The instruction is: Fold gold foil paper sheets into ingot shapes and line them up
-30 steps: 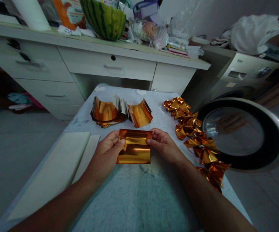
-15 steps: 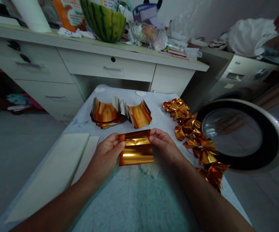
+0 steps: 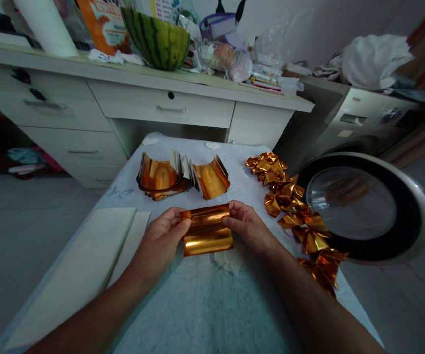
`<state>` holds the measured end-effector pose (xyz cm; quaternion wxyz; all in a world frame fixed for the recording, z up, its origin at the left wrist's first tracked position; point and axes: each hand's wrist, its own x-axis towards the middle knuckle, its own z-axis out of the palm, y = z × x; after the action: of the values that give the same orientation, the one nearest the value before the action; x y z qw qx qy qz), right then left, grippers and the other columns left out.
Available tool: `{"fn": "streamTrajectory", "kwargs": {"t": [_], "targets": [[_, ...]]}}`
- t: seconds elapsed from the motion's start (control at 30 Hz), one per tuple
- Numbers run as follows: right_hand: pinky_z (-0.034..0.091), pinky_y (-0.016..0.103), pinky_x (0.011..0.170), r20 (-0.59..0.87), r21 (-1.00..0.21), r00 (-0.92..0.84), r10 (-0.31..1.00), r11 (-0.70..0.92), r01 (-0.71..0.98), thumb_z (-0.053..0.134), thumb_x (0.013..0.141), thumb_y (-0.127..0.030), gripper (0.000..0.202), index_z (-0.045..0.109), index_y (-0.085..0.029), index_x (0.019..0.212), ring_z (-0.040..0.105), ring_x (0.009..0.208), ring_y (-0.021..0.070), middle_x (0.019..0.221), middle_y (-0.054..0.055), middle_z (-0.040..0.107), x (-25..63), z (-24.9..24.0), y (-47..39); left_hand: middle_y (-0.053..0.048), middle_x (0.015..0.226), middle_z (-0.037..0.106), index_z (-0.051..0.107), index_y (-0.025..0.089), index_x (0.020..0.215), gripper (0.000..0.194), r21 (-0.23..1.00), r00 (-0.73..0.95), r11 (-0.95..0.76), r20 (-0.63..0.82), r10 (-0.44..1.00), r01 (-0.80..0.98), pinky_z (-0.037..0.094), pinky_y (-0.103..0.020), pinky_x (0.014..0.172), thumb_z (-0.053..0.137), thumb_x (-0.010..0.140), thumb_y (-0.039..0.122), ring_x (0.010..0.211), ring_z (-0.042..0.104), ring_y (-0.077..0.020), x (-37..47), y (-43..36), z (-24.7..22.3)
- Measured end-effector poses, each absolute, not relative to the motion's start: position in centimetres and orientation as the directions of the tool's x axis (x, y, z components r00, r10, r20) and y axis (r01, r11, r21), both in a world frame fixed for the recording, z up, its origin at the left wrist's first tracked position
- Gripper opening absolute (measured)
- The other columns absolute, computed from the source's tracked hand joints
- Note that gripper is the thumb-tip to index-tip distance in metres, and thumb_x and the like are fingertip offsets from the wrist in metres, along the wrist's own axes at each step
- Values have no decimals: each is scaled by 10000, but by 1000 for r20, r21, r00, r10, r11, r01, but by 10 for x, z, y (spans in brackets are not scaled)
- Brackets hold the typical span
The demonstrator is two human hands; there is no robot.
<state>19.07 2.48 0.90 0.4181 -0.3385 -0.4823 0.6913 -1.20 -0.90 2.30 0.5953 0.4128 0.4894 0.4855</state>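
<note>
Between my hands is a sheet of shiny gold foil paper (image 3: 207,236), slightly curved and held above the table. My left hand (image 3: 166,228) pinches its left edge between thumb and fingers. On the opposite side, my right hand (image 3: 247,225) grips the right edge, its thumb lying on the gold face. Beyond the sheet rest two curved stacks of gold foil paper, a left stack (image 3: 158,174) and a right stack (image 3: 211,178). A row of folded gold foil pieces (image 3: 295,201) runs along the table's right side.
White paper sheets (image 3: 75,275) lie along the left of the cloth-covered table (image 3: 205,309). An open washing machine door (image 3: 367,206) stands at the right edge. Behind, a white drawer counter (image 3: 168,103) carries a cut watermelon (image 3: 156,42) and plastic bags (image 3: 230,59).
The crease or fold across the sheet's upper part has opened out, so the gold face now looks smoother. My right thumb has shifted slightly left and down over it.
</note>
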Motion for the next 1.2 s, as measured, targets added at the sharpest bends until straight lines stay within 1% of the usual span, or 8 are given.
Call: {"fn": "streamTrajectory", "kwargs": {"t": [0.17, 0.33, 0.43, 0.57, 0.67, 0.8, 1.03, 1.2], "targets": [[437, 256, 688, -84, -954, -399, 913, -189, -231, 803, 713, -364, 312, 551, -192, 778, 593, 675, 128, 753, -19, 655, 191, 11, 25, -7, 844, 687, 635, 187, 877, 107, 985, 6, 156, -156, 988, -76, 488, -270, 714, 649, 833, 284, 751, 641, -155, -14, -9, 20], [416, 248, 646, -106, -949, -351, 930, -200, -245, 792, 710, -373, 283, 581, -187, 744, 562, 645, 128, 712, -15, 642, 192, 14, 24, -31, 909, 707, 644, 176, 967, 173, 972, 53, 190, -185, 981, -139, 501, -324, 802, 649, 829, 280, 804, 665, -180, -13, -9, 22], [403, 244, 622, -131, -942, -330, 935, -221, -252, 785, 704, -379, 274, 598, -181, 732, 542, 617, 121, 705, -12, 638, 192, 14, 24, -40, 881, 704, 650, 163, 992, 205, 962, 78, 223, -212, 974, -161, 504, -332, 781, 652, 823, 280, 760, 657, -180, -11, -10, 25], [376, 236, 581, -165, -932, -299, 940, -248, -265, 769, 709, -358, 242, 600, -185, 708, 511, 572, 113, 653, -27, 604, 193, 13, 25, 39, 620, 586, 650, 179, 842, 106, 965, 51, 223, -218, 975, -135, 457, -269, 617, 671, 792, 270, 505, 495, -103, -11, -10, 27], [371, 235, 594, -140, -939, -290, 947, -220, -265, 761, 721, -348, 225, 609, -183, 706, 507, 573, 109, 640, -33, 594, 194, 11, 26, 77, 500, 440, 616, 189, 733, 121, 970, 14, 224, -224, 975, -98, 358, -230, 515, 665, 775, 291, 436, 370, -78, -12, -8, 25], [389, 233, 628, -122, -945, -291, 949, -201, -258, 773, 720, -357, 220, 643, -180, 726, 534, 605, 108, 668, -29, 624, 195, 9, 28, 70, 522, 427, 631, 179, 785, 164, 975, -7, 219, -219, 976, -34, 260, -212, 479, 635, 793, 342, 464, 351, -73, -15, -7, 20], [434, 248, 692, -99, -926, -351, 931, -215, -309, 806, 697, -334, 250, 634, -190, 807, 603, 697, 132, 776, -9, 682, 193, 9, 27, 74, 553, 419, 592, 174, 781, 171, 978, -8, 209, -209, 978, -6, 258, -216, 493, 617, 784, 343, 488, 336, -72, -15, -5, 18], [427, 239, 676, -93, -938, -356, 930, -202, -283, 828, 682, -328, 286, 595, -184, 766, 594, 675, 123, 738, -15, 664, 194, 10, 27, 75, 571, 435, 573, 173, 817, 188, 978, -6, 210, -210, 978, -5, 268, -217, 499, 601, 801, 358, 496, 336, -72, -14, -5, 17]]}}
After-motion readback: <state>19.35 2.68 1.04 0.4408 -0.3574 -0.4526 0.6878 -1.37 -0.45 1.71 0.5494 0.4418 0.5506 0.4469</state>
